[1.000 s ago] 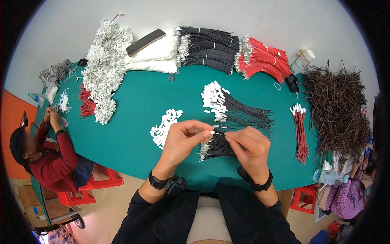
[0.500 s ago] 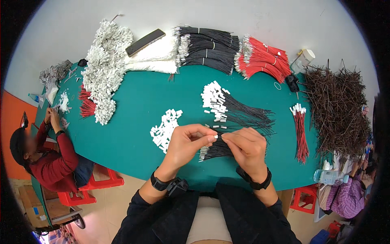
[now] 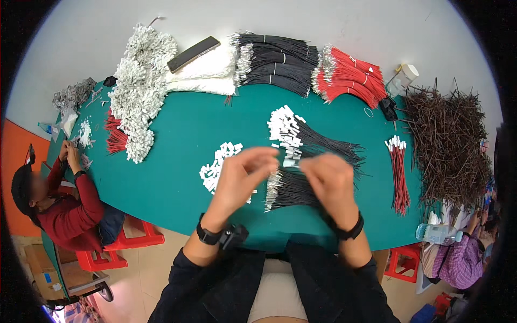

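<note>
My left hand [image 3: 242,177] and my right hand [image 3: 334,183] are raised near the middle of the green table, a short gap between their fingertips, both blurred by motion with fingers bent into pinches. Whatever sits in either pinch is too blurred to make out. Beneath them lies a fanned bundle of black wires with silvery tips [image 3: 285,191]. Just beyond is a pile of white connectors on black wires [image 3: 283,126]. Loose white connectors [image 3: 212,172] lie left of my left hand. Red wires with white ends [image 3: 398,169] lie to the right.
Black wire bundles [image 3: 274,64], red bundles [image 3: 347,75], white bags [image 3: 202,78], a dark bar [image 3: 191,54], a white tangled heap [image 3: 140,81] and a brown wire heap [image 3: 447,145] line the table [image 3: 151,194]. A co-worker [image 3: 64,210] works at left; another [image 3: 463,258] sits at right.
Both my hands have risen toward the far side of the table and their fingertips have separated slightly, exposing more of the black bundle. The white piece earlier between my fingers is blurred now.
</note>
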`<act>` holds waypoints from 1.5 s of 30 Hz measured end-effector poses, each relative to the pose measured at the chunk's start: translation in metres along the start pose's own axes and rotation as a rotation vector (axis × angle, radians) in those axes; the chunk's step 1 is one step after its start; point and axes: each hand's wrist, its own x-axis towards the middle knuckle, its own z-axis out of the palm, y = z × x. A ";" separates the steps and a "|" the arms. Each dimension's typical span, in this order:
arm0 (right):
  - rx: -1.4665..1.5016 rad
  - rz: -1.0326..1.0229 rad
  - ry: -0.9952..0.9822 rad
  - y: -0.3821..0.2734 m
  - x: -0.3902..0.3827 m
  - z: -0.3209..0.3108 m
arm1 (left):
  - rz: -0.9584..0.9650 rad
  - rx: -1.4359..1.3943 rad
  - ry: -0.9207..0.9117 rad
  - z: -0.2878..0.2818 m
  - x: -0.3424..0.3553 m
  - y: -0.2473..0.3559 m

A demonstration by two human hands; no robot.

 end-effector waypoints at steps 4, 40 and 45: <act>-0.129 0.016 -0.009 0.021 0.017 -0.003 | 0.331 0.735 0.146 -0.030 0.014 -0.004; 0.340 0.478 -0.156 -0.017 -0.018 -0.010 | 0.041 -0.252 0.015 -0.005 0.000 -0.016; 0.292 0.389 -0.124 -0.016 -0.019 -0.014 | 0.066 -0.197 0.037 -0.004 -0.002 -0.015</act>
